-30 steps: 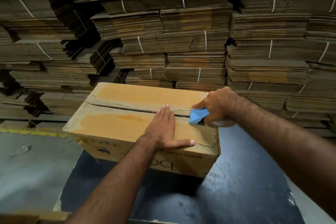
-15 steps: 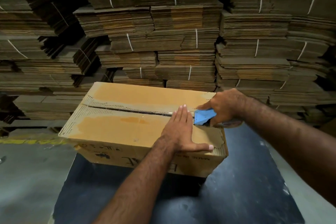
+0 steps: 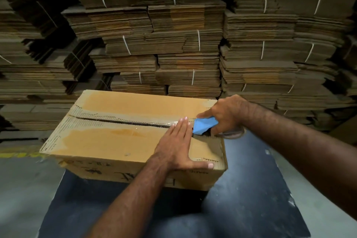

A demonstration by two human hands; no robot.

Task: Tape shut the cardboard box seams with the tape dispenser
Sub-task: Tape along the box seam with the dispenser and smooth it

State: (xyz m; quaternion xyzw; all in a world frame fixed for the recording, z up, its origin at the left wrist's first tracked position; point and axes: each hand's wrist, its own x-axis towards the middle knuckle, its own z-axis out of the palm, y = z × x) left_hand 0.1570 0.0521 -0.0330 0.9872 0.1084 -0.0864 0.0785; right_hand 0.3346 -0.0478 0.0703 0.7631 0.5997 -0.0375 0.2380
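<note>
Upside-down, box (image 3: 108, 141) side print (blurred, unreadable); right hand (image 3: 226, 114) grips dispenser (image 3: 204, 124).

I see my left hand (image 3: 178, 142) pressed flat on the cardboard box (image 3: 119, 141) beside its centre seam (image 3: 123, 120), while my right hand (image 3: 226, 115) grips the blue tape dispenser (image 3: 204, 124) at the seam's right end; bundled flattened cardboard stacks (image 3: 173, 35) stand behind.

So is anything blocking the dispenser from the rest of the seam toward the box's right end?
Nothing visible does. The left hand lies flat just left of the blue tape dispenser, which the right hand holds near the cardboard box right edge; only bare flap lies beyond it.
</note>
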